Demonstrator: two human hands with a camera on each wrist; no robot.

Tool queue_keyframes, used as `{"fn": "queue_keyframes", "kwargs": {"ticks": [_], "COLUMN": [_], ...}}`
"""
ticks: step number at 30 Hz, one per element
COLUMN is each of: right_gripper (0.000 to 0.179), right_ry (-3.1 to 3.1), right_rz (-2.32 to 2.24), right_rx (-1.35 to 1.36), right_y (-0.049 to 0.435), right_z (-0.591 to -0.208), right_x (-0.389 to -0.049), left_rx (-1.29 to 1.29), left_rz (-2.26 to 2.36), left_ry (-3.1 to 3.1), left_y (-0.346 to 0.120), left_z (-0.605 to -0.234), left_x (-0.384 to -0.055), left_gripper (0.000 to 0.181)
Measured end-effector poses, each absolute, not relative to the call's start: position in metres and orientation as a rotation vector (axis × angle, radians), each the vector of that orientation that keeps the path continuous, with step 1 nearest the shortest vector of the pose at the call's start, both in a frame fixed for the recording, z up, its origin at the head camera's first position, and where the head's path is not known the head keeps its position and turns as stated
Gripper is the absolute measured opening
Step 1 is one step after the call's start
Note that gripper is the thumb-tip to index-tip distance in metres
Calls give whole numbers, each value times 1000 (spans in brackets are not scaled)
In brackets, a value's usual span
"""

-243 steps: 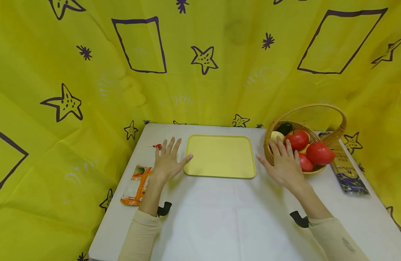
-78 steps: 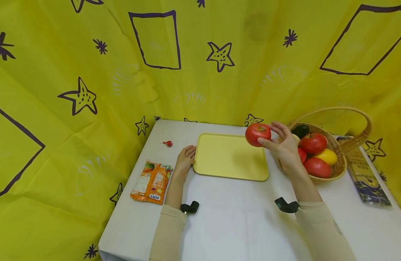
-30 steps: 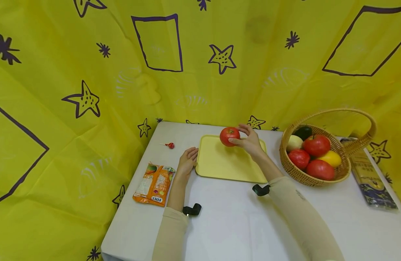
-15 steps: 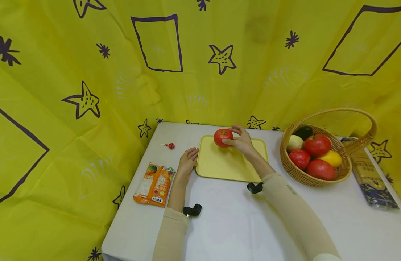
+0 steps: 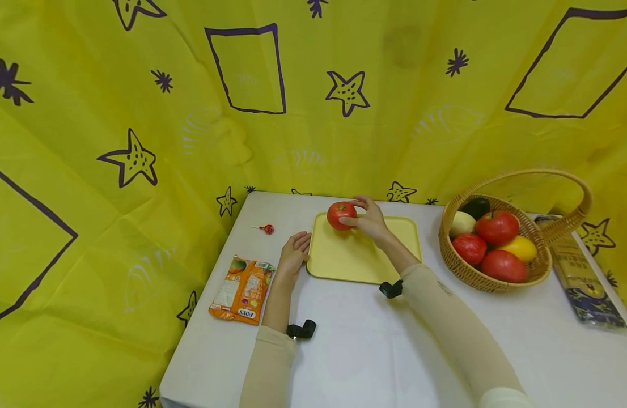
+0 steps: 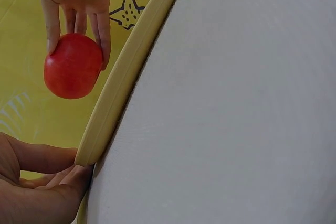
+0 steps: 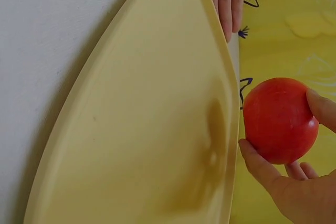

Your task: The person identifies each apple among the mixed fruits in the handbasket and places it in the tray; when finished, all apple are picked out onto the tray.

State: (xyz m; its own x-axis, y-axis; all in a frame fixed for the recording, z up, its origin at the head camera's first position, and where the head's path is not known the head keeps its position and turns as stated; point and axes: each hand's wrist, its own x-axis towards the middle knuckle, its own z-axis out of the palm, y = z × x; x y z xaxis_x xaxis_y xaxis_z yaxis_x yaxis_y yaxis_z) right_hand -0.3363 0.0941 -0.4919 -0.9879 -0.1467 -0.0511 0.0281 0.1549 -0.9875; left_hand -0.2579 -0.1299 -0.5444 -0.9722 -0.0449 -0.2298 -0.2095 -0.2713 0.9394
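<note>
A red tomato (image 5: 339,216) is gripped between the thumb and fingers of my right hand (image 5: 373,224), over the far left part of the yellow tray (image 5: 361,260). The right wrist view shows the same tomato (image 7: 275,121) above the tray's level, its shadow falling on the tray floor. My left hand (image 5: 292,256) is at the tray's left side. Seen from the left wrist, its thumb and fingers (image 6: 44,157) pinch the tray's rim (image 6: 118,85).
A wicker basket (image 5: 466,271) of tomatoes and other produce stands at the right, beside a dark-and-gold packet (image 5: 586,283). At the left lie an orange snack bag (image 5: 243,289) and a red lollipop (image 5: 267,229). A yellow patterned curtain (image 5: 303,141) hangs behind the white table (image 5: 344,345).
My right hand has carried the tomato from near the basket leftward over the tray, with slight further leftward movement in the last half second. My left hand has stayed at the tray's left edge.
</note>
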Motion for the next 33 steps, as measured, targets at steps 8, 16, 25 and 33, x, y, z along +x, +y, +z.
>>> {"fn": "queue_keyframes", "kwargs": {"ticks": [8,16,25,33], "right_gripper": [87,86,82,82], "right_ry": [2279,2308,2376,2384], "right_rz": [-1916,-1884,-1839,-1759], "right_rx": [-112,-159,-194,-234], "right_y": [85,72,66,69], "right_z": [-498,-503,-511,-508], "right_x": [-340,-343,-341,-340], "left_rx": [-321,-304,-314,-315], "left_rz": [2391,2391,2382,2386], "left_ry": [1836,1845,1849,1854], "left_y": [-129,-130,-128,-129], "left_z": [-546,-545,-546,-544], "left_x": [-257,-256,-257,-258], "left_gripper": [80,79,79,79]}}
